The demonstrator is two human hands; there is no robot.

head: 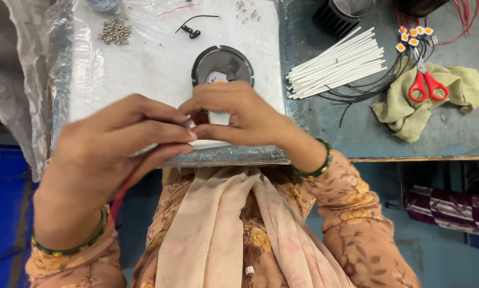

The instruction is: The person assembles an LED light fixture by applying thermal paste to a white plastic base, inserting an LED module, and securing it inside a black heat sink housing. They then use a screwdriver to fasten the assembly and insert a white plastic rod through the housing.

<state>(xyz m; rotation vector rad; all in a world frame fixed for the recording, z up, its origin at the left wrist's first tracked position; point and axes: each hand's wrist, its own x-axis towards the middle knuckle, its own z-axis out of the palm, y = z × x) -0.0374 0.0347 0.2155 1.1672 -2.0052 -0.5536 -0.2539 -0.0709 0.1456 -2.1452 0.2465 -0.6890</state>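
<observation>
L hand (114, 146) sits low at the near edge of the white sheet (154, 64), fingers drawn together in a pinch around a thin white tube (210, 143) w/ a red wire (123, 192) trailing down under the palm toward the lap. R hand (239, 114) is just beside it, fingertips nearly meeting the L ones; thumb and forefinger closed on the red wire end (199, 115) btwn the two hands. Exactly how the wire sits in the tube is hidden by fingers, can't tell.

Just behind the R hand, a dark round disc (222, 64) lies flat on the sheet, pale centre w/ an orange spot, partly covered by knuckles. Further back on the sheet: heap of small metal bits (115, 31) at left, a short black wire (192, 26) w/ connector near the middle.

Sheet lies on a bench (367, 128), blue-grey top. To the right, a bundle of white tubes (338, 63) lies slanted, well apart from the hands. Beyond that, black wires (378, 85) w/ small orange-white tags, red scissors (426, 82) resting on a greenish cloth (452, 90). Black finned part (335, 16) at the top edge. Green bangles on both wrists; pale scarf (223, 224) hangs down over floral sleeves.
</observation>
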